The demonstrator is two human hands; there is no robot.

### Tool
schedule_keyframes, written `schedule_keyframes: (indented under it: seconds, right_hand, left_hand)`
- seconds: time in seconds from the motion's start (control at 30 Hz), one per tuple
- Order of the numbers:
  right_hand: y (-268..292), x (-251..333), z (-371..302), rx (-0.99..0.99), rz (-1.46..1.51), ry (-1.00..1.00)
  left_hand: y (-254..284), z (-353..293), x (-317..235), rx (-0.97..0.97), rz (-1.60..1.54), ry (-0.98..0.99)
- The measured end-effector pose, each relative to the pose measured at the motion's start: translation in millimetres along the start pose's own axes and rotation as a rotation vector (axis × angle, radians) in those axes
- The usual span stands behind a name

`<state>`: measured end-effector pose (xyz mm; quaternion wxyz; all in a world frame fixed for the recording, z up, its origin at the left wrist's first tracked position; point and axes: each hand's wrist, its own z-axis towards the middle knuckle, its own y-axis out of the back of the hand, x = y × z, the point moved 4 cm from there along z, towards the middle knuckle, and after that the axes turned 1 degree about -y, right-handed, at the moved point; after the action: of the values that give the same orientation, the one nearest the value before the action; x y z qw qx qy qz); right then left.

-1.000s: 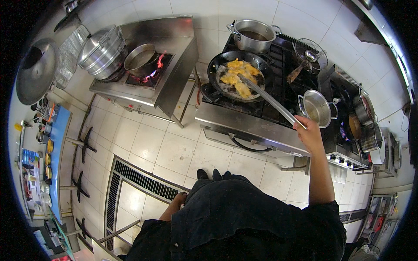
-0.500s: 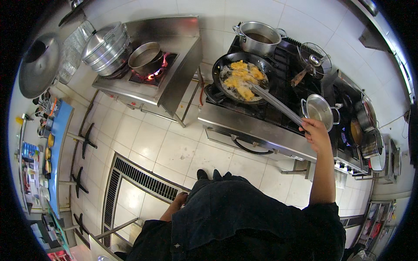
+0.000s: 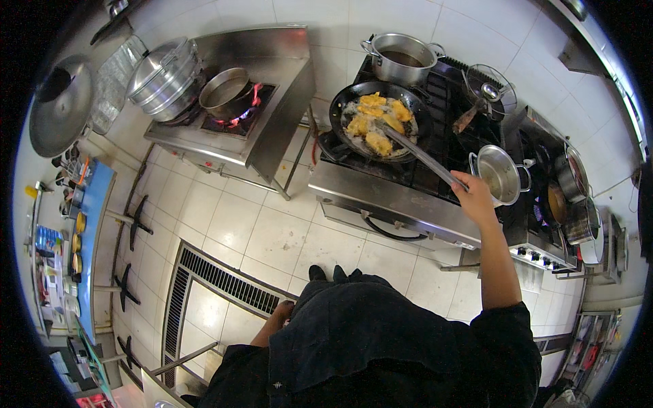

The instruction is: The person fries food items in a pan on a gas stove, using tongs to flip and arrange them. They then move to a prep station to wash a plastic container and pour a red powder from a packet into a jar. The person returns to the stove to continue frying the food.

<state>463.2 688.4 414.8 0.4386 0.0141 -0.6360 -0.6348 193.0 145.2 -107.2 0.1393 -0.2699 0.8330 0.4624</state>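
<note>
By the stovetop [image 3: 445, 139] and white tiles [image 3: 479, 34], right fingers [image 3: 464, 187] grip metal tongs [image 3: 425, 156]; whether left fingers [image 3: 286, 309] grasp is unclear.

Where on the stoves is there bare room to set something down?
Bare black grate shows between the wok, ladle, small pot and tongs. The far-right pots stand crowded, and the steamer and pan sit close on the left stove.

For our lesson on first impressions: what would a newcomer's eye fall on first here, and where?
Probably the golden food frying in the black wok, above and right of centre, where the tongs slant in from the right hand. Next, likely the flames under the pan at upper left, then the big shiny steamer just left of it.
</note>
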Motion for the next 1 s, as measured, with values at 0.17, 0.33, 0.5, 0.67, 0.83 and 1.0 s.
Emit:
schedule_keyframes:
  seconds: [0.17,0.33,0.5,0.67,0.83,1.0]
  right_hand:
    - [18.4,46.8,-14.5,0.003,-0.113,0.048]
    - [-0.7,74.5,-26.6,-0.029,-0.212,0.131]
    - [-28.1,85.2,-37.4,0.022,-0.486,0.152]
    - [-32.4,83.5,-44.6,-0.015,-0.577,0.179]
    - [-26.7,69.5,-47.5,-0.002,-0.596,0.17]
    - [-27.5,71.6,-49.7,-0.015,-0.602,0.149]
  left_hand:
    - [6.1,-12.4,-7.8,-0.152,-0.237,-0.016]
    - [-22.9,-5.2,21.1,0.06,-0.195,0.196]
    - [34.5,-11.8,-21.9,0.023,-0.773,0.418]
    - [21.8,-9.9,-10.1,-0.094,0.016,-0.077]
    - [-20.9,13.2,24.7,0.049,0.115,0.032]
    - [-5.5,15.5,17.2,-0.029,-0.092,-0.023]
